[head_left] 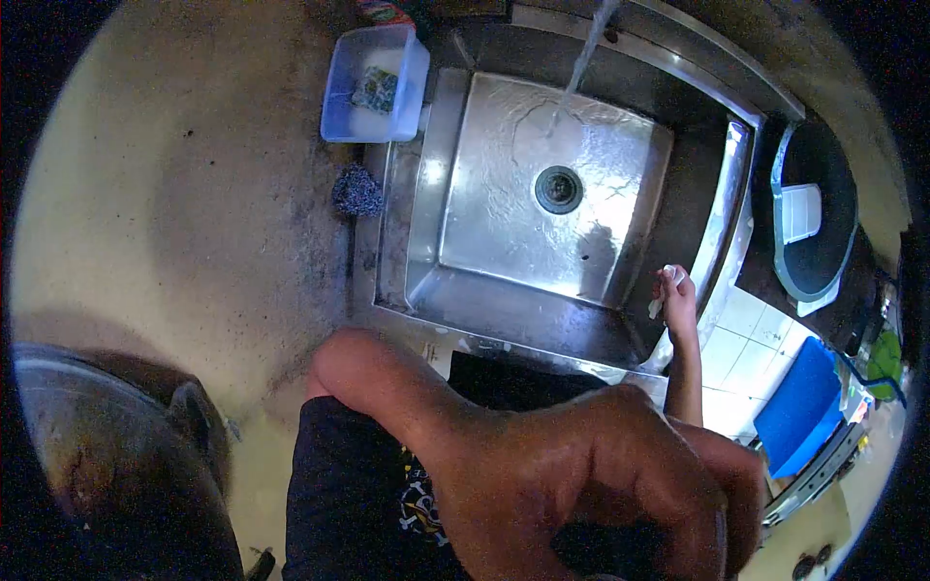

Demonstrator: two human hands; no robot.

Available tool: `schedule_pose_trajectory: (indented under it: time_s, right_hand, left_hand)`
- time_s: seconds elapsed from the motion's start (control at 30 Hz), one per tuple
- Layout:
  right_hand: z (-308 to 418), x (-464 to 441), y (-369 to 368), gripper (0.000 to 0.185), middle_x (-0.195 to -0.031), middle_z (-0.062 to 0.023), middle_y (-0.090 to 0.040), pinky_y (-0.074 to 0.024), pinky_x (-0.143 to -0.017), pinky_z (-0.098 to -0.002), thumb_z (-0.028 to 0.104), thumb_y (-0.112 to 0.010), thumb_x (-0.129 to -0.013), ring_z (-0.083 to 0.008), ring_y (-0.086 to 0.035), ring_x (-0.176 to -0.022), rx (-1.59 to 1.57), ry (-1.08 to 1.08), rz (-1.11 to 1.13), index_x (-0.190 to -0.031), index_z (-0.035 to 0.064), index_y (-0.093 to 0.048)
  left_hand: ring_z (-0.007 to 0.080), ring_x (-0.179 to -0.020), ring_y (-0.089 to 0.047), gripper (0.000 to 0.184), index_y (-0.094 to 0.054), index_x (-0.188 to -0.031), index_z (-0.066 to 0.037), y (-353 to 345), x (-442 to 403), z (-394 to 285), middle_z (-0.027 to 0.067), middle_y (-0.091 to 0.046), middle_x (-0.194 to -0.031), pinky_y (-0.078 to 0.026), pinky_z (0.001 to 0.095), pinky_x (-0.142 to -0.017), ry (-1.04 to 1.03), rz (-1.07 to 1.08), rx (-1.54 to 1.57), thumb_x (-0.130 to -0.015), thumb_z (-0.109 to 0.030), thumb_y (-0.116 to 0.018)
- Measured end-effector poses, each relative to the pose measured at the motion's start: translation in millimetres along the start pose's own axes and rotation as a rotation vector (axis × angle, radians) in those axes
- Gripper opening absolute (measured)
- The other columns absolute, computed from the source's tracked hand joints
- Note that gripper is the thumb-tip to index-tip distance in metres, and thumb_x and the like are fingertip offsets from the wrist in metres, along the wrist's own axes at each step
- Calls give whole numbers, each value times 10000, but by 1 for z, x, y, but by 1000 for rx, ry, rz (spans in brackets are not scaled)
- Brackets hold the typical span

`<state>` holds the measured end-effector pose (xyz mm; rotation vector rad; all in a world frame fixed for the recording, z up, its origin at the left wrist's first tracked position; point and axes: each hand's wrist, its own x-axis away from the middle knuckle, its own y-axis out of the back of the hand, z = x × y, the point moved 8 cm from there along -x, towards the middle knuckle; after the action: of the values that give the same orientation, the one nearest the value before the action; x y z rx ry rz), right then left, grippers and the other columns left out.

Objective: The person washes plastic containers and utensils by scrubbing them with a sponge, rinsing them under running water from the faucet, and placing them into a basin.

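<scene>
My right hand is above the right front corner of a steel sink, its fingers closed on a small white piece that I cannot identify. Large in the foreground, my left hand is raised close to the camera. Its fingers bend round a dark gap, and the fingertips run out of view, so what they hold is hidden. A stream of water falls into the sink and spreads over the basin floor round the drain.
Left of the sink stand a clear plastic box with a greenish sponge inside, and a dark scourer. To the right are a grey-green tub with a white container and a blue object. A large dark vessel stands lower left.
</scene>
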<state>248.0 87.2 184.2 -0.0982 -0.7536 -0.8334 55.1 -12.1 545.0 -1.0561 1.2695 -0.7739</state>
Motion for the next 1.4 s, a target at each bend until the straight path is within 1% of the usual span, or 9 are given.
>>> schedule_pose_trajectory:
  time_s: [0.17,0.27,0.4,0.63,0.8,0.93,1.13,1.23,1.4]
  right_hand:
    - [3,1,1,234,-614,5,-457,-392,-509,-237,258,-446,-922,-80,-438,-544,25,2,-38,-849,45,-508]
    - [-9,-4,6,245,-616,9,-454,-364,-487,-232,272,-456,-919,-80,-440,-542,-30,41,-9,-861,41,-512]
    - [-7,1,14,232,-628,2,-481,-360,-482,-238,264,-463,-915,-82,-448,-529,40,54,-48,-855,47,-520]
    - [11,13,14,252,-599,3,-468,-361,-492,-237,268,-459,-916,-86,-450,-539,-40,112,-47,-813,44,-510]
    - [4,19,19,242,-611,-7,-484,-373,-466,-247,254,-448,-919,-93,-467,-533,-45,56,-75,-829,39,-513]
    - [-3,18,25,238,-605,-16,-484,-376,-478,-254,241,-448,-917,-99,-462,-526,-66,105,-82,-832,29,-513]
    - [1,19,24,226,-603,-12,-479,-375,-486,-251,230,-453,-914,-98,-461,-531,10,82,-83,-824,32,-513]
    - [18,21,17,223,-601,-11,-480,-372,-483,-248,231,-456,-913,-96,-455,-522,-9,122,-50,-820,36,-511]
    - [19,15,13,218,-603,-9,-491,-371,-483,-242,228,-454,-915,-93,-458,-517,-23,150,-30,-826,38,-512]
  left_hand:
    - [266,-927,-554,407,-591,-983,21,4,15,-1,178,-524,-1056,-454,347,-793,-297,96,-54,-737,-287,-691]
    - [249,-639,-563,232,-611,-766,-12,22,-2,-26,143,-592,-749,-461,336,-552,122,126,-562,-862,-216,-558]
    - [164,-568,-536,339,-504,-602,-71,185,26,-69,75,-511,-578,-456,293,-544,271,-633,-799,-892,-245,-498]
    - [153,-649,-565,137,-570,-836,-72,400,39,-139,29,-573,-734,-505,294,-628,74,-1078,-639,-876,-196,-528]
    - [89,-462,-393,221,-525,-723,-125,386,8,-137,-46,-432,-567,-375,244,-439,8,-1090,-699,-837,-301,-594]
    - [133,-565,-553,107,-578,-859,-58,423,20,-154,44,-583,-693,-482,255,-523,183,-835,-482,-817,-151,-611]
    - [82,-444,-433,227,-503,-686,-107,374,1,-154,-17,-454,-541,-370,220,-394,48,-1075,-763,-852,-241,-579]
    - [149,-562,-574,98,-576,-852,-69,408,0,-149,46,-583,-680,-493,270,-486,243,-673,-611,-850,-166,-567]
    - [150,-563,-554,216,-542,-803,-73,347,-14,-144,36,-533,-647,-479,282,-494,173,-1026,-1033,-885,-270,-510]
